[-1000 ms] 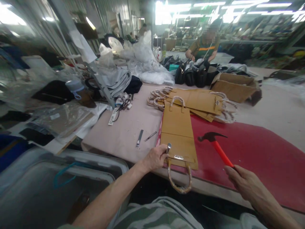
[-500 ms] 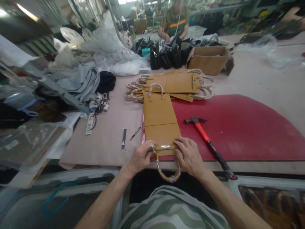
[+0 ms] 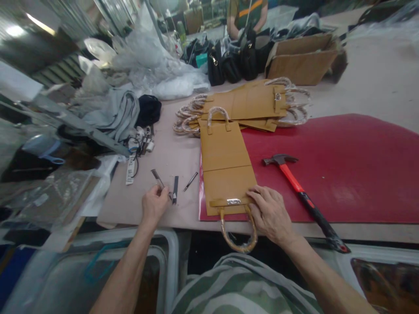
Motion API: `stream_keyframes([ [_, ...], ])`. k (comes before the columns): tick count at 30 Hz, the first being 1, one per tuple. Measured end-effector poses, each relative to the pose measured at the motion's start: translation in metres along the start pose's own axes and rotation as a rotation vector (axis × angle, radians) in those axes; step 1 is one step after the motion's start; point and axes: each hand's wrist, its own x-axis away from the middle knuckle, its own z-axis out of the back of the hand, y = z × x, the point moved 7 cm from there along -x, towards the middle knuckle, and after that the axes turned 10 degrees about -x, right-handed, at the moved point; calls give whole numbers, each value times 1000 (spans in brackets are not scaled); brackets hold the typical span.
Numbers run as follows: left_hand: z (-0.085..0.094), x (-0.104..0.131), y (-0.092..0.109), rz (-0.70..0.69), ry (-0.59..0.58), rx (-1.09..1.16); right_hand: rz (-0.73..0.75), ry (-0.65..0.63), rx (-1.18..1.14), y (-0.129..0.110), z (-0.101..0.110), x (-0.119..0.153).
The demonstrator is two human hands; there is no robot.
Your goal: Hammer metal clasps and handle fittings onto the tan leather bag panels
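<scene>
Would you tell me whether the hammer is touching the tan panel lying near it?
Apart: the head view shows a strip of red mat between the hammer and the right edge of the tan panel.

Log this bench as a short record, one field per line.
left hand: holding a slim metal tool
right hand: touching the lower right edge of the tan piece
tan piece: flat on the red mat, silver clasp near its lower end
hammer: head on the mat, handle reaching past the table's front edge
left of mat: flat dark strip, thin dark rod
beyond: pile of tan pieces, cardboard box, black bags
</scene>
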Motion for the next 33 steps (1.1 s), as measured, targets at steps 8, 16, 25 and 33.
stream_keyframes([
  [8,-9,-7,7,50,-149,-496,61,31,44,4,-2,0],
  [16,-4,-22,1,119,-129,-233,22,40,-17,7,-3,-1],
  [25,-31,17,39,233,-301,1229,-135,166,-67,13,15,13],
  [33,-56,75,154,37,-401,1421,-86,94,-151,15,17,17],
])
